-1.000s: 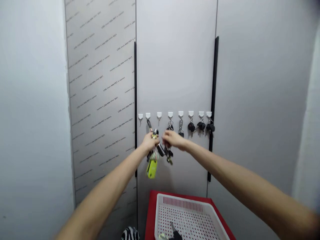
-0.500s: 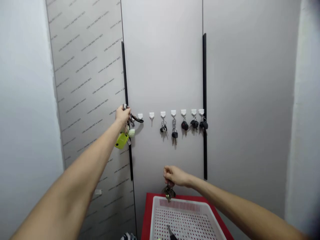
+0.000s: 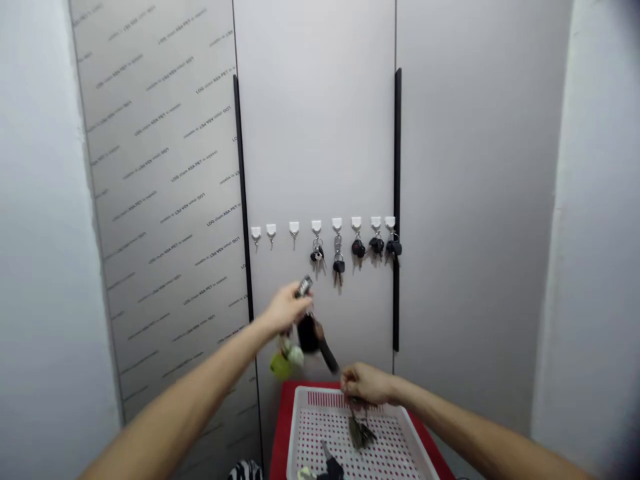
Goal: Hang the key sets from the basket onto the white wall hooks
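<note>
My left hand [image 3: 286, 308] is closed on a bunch of keys [image 3: 308, 335] in front of the cabinet, above the basket's left side. From it dangle a black fob or case, a dark strap, a pale trinket and a yellow-green tag, all blurred. My right hand [image 3: 369, 384] is closed at the basket's far rim. A second key bunch [image 3: 361, 433], dull and brassy, hangs below its fingers over the white perforated basket [image 3: 295, 427]. Inside the basket lie a dark item [image 3: 331, 467], perhaps a key, and something pale yellow, cut off by the frame's edge.
A row of white hooks [image 3: 294, 227] runs across the grey cabinet door [image 3: 320, 133]. Key sets [image 3: 339, 265] hang from the middle and right hooks; the three leftmost hold none. Long black handles [image 3: 397, 153] flank the door. Under the basket is a red surface [image 3: 278, 427].
My left hand has come away from the leftmost hooks with its key bunch, moving right and down. My right hand has lowered slightly, its keys now over the basket. The view has shifted a little.
</note>
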### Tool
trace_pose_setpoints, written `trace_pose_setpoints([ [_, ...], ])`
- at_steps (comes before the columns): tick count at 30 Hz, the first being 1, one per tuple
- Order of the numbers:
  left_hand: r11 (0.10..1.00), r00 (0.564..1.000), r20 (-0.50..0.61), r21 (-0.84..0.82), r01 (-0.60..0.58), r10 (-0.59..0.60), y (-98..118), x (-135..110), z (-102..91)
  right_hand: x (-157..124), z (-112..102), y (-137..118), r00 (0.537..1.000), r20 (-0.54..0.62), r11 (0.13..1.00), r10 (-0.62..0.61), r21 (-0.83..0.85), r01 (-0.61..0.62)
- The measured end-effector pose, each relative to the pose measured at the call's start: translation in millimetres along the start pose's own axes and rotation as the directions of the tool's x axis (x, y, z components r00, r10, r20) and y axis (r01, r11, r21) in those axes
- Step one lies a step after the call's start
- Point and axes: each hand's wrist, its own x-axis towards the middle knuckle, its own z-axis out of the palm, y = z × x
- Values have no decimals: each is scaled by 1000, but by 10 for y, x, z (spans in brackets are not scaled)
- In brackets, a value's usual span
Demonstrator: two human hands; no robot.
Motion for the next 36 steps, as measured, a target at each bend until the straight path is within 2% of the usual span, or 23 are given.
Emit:
trace_pose_setpoints([
  [2, 996, 990, 106, 20, 91, -93, -363, -177, 309, 2, -189, -49, 989, -147, 1000, -14, 3, 15],
  [4, 984, 953, 254, 107, 140, -163, -663, -321, 531, 27, -448, -197, 927, -370, 996, -52, 42, 73],
  [5, 978, 940, 302, 177, 111, -161, -765, -366, 601, 50, -589, -304, 868, -491, 991, -78, 57, 121],
  [7, 953, 939, 325, 304, 8, -112, -844, -366, 657, 123, -858, -555, 704, -695, 975, -146, 17, 220],
  [9, 925, 971, 239, 375, -66, -28, -760, -214, 620, 227, -1069, -800, 532, -826, 967, -189, -61, 248],
  [10, 921, 986, 166, 383, -67, 2, -672, -82, 577, 284, -1145, -902, 469, -862, 969, -193, -91, 232],
  [11, 925, 998, 59, 376, -56, 36, -566, 78, 526, 339, -1201, -984, 437, -879, 974, -188, -112, 195],
  [12, 930, 995, -65, 365, -48, 77, -453, 256, 470, 388, -1242, -1044, 428, -886, 981, -177, -126, 145],
  [14, 940, 944, -318, 339, 26, 89, -241, 618, 373, 452, -1297, -1111, 435, -888, 989, -148, -143, 44],
  [15, 947, 916, -398, 312, 80, 53, -154, 782, 342, 464, -1323, -1128, 425, -894, 989, -141, -149, 14],
  [16, 952, 889, -458, 282, 121, 23, -86, 928, 327, 462, -1355, -1143, 399, -905, 988, -146, -155, 9],
  [18, 963, 855, -517, 218, 161, -26, -2, 1153, 346, 431, -1443, -1191, 316, -933, 985, -173, -164, 57],
  [20, 974, 849, -526, 167, 155, -45, 36, 1301, 404, 386, -1557, -1287, 255, -947, 977, -196, -167, 131],
  [21, 977, 852, -522, 151, 148, -48, 51, 1352, 427, 365, -1615, -1352, 245, -948, 972, -205, -166, 168],
  [24, 982, 855, -516, 140, 129, -39, 144, 1438, 393, 314, -1752, -1576, 269, -936, 942, -229, -144, 303],
  [26, 983, 846, -532, 146, 111, -17, 264, 1448, 262, 263, -1784, -1701, 318, -914, 908, -251, -108, 405],
  [27, 985, 839, -544, 143, 97, -3, 336, 1439, 176, 227, -1776, -1741, 361, -896, 890, -260, -78, 449],
  [28, 988, 830, -557, 133, 73, 13, 410, 1423, 88, 184, -1749, -1759, 419, -867, 876, -271, -41, 480],
  [30, 995, 814, -577, 103, -2, 62, 543, 1372, -64, 90, -1625, -1714, 573, -765, 872, -293, 33, 489],
  [33, 989, 806, -575, 119, -88, 141, 655, 1287, -167, -23, -1244, -1407, 801, -528, 929, -282, 57, 365],
  [34, 983, 820, -550, 168, -78, 159, 667, 1265, -170, -41, -1070, -1245, 860, -439, 951, -259, 38, 306],
  [36, 952, 871, -460, 304, -29, 173, 669, 1246, -148, -46, -694, -871, 936, -297, 980, -191, -11, 197],
])
